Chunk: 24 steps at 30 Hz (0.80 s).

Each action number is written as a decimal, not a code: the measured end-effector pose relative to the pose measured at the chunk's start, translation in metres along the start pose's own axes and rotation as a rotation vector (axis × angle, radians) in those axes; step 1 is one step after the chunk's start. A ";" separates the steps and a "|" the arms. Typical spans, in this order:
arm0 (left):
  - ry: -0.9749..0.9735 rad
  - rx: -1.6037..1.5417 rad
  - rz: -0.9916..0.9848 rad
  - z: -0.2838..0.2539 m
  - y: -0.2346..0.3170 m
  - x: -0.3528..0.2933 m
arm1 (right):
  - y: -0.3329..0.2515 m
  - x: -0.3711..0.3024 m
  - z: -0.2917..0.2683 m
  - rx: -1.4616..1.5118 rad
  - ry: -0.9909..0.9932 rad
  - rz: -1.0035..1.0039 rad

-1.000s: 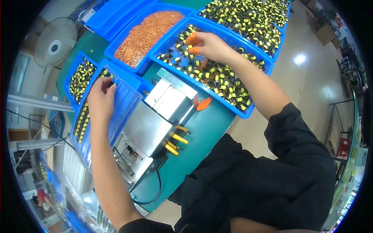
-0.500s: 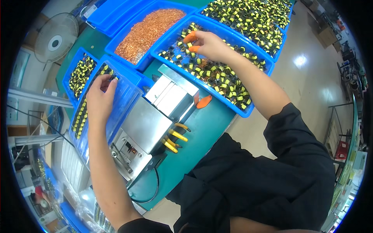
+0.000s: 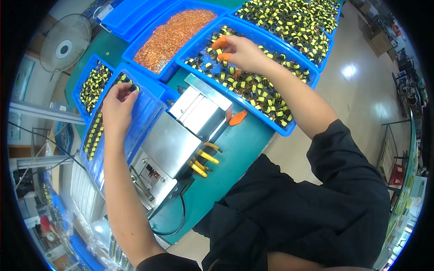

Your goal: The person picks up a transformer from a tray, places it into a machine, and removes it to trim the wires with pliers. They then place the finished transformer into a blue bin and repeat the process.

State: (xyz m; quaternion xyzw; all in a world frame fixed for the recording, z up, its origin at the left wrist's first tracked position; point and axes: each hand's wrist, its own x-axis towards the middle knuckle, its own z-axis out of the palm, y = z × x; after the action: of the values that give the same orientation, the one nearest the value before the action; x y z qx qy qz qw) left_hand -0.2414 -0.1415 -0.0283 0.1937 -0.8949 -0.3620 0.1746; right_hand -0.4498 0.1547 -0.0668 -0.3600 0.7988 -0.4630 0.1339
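Note:
My left hand (image 3: 118,106) is closed at the fingertips on a small black-and-yellow coil component (image 3: 135,88), partly hidden by the fingers. It is over a clear plastic tray (image 3: 147,108), where rows of the same components (image 3: 94,137) run along the left side. Orange finger covers are on the thumb and finger of my right hand (image 3: 244,53). That hand hovers at a blue bin (image 3: 187,67) of loose black-and-yellow coil components (image 3: 251,88). Its thumb and finger stand apart, with no component visible between them.
A metal bench machine (image 3: 169,144) stands between the tray and me, with yellow-handled pliers (image 3: 205,158) at its side. Copper-coloured clippings (image 3: 174,38) fill another bin. A fuller component bin (image 3: 289,22) is at the far right; a smaller bin (image 3: 81,101) sits left. An orange piece (image 3: 238,118) lies near the machine.
My right hand has shifted very slightly left over the bin. My left hand has moved a little at the tray, and the component at its fingertips shows more plainly.

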 end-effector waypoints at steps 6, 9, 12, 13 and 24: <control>0.068 0.189 -0.008 0.001 0.018 -0.010 | 0.008 0.003 -0.002 0.135 -0.016 -0.013; 0.190 0.284 0.112 -0.012 0.037 -0.040 | 0.000 0.002 -0.001 0.213 -0.059 -0.023; 0.232 0.287 0.157 -0.027 0.060 -0.096 | -0.026 -0.008 -0.003 0.353 -0.021 0.061; 0.254 0.293 0.145 -0.032 0.060 -0.115 | -0.039 -0.012 -0.003 0.352 -0.040 0.044; 0.400 0.228 -0.017 -0.038 0.033 -0.225 | -0.174 -0.066 0.116 0.166 -0.639 -0.537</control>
State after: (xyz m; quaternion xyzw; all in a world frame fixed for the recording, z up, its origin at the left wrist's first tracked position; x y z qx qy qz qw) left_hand -0.0375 -0.0352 -0.0178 0.2875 -0.8761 -0.2144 0.3224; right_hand -0.2611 0.0721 0.0086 -0.6688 0.5548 -0.4095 0.2778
